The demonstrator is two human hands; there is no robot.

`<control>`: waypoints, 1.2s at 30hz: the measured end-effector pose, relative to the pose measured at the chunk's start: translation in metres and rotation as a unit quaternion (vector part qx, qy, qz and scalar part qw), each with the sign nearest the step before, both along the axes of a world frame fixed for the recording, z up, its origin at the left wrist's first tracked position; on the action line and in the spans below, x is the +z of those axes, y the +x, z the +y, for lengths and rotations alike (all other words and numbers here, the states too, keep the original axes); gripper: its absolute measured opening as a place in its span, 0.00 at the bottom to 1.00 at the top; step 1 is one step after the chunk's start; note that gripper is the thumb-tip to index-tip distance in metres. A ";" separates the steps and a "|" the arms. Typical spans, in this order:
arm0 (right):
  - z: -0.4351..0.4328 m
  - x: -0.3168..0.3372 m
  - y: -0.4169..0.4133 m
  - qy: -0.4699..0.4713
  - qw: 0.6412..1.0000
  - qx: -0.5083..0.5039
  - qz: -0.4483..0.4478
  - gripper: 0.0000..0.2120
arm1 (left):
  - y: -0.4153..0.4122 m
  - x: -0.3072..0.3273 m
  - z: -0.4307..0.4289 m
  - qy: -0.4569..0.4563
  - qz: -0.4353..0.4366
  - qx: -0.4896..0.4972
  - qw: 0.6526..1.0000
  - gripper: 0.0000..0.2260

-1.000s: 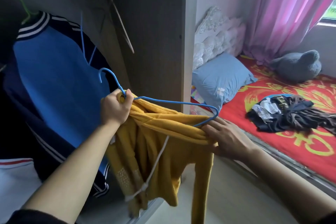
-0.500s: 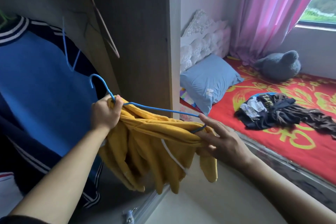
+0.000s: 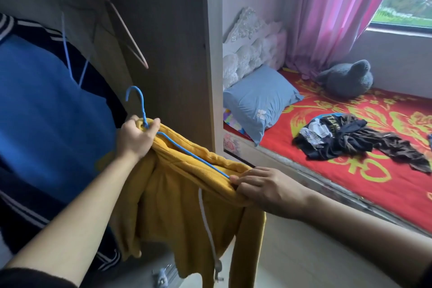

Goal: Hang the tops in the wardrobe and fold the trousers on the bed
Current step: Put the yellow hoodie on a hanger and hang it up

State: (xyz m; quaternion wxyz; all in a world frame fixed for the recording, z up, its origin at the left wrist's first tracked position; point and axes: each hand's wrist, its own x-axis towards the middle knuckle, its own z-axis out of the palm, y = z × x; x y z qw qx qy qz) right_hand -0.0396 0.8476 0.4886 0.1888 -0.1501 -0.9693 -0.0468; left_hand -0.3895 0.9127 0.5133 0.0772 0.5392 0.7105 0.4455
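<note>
A mustard-yellow hooded top (image 3: pixel 182 206) with a white drawstring hangs between my hands on a blue wire hanger (image 3: pixel 140 105), in front of the open wardrobe (image 3: pixel 163 30). My left hand (image 3: pixel 136 139) grips the hanger's neck together with the top's collar. My right hand (image 3: pixel 264 188) pinches the top's shoulder over the hanger's right end. A pile of dark clothes (image 3: pixel 346 140) lies on the red bed (image 3: pixel 350 182) to the right.
A blue jacket with navy, white-striped trim (image 3: pixel 46 124) hangs in the wardrobe at left, beside an empty pink hanger (image 3: pixel 124 25). A blue pillow (image 3: pixel 259 103), a grey plush toy (image 3: pixel 348 79) and a pink curtain (image 3: pixel 334 11) are by the bed.
The top has been drawn further over the hanger's right end, so less blue wire shows. My right hand went from touching that end to pinching the shoulder fabric. The view shifted right.
</note>
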 end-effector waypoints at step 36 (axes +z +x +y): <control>0.075 -0.005 -0.055 -0.165 0.916 -0.338 -0.139 0.11 | 0.041 -0.031 -0.039 -0.084 -0.263 -0.135 0.952 0.13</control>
